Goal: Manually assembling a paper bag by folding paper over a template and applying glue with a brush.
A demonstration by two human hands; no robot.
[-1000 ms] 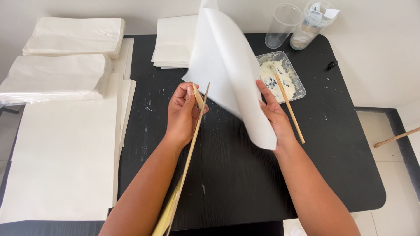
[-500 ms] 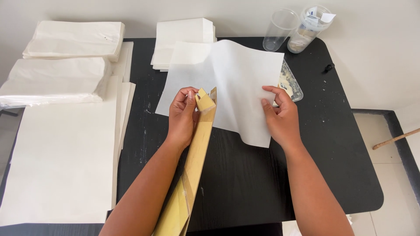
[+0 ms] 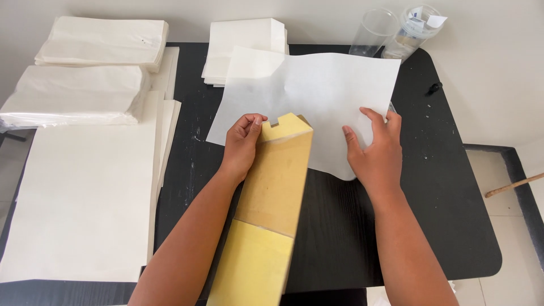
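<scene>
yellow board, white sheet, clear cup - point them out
yellow board (image 3: pixel 276 170), head view, its upper brown face
white sheet (image 3: pixel 317 96), head view, middle of the paper
clear cup (image 3: pixel 373 34), head view, its side wall

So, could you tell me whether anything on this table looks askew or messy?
The white sheet under the right hand lies askew, its near edge buckled. Pale specks and smears mark the black table. The paper stacks look tidy.

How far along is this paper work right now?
Looks early. Finished-looking folded white stacks sit at the table's far left. In hand: the left hand holds a tan board at its top, and the right hand presses a flat white sheet. That sheet shows no folds yet, and a pile of large sheets waits.
</scene>
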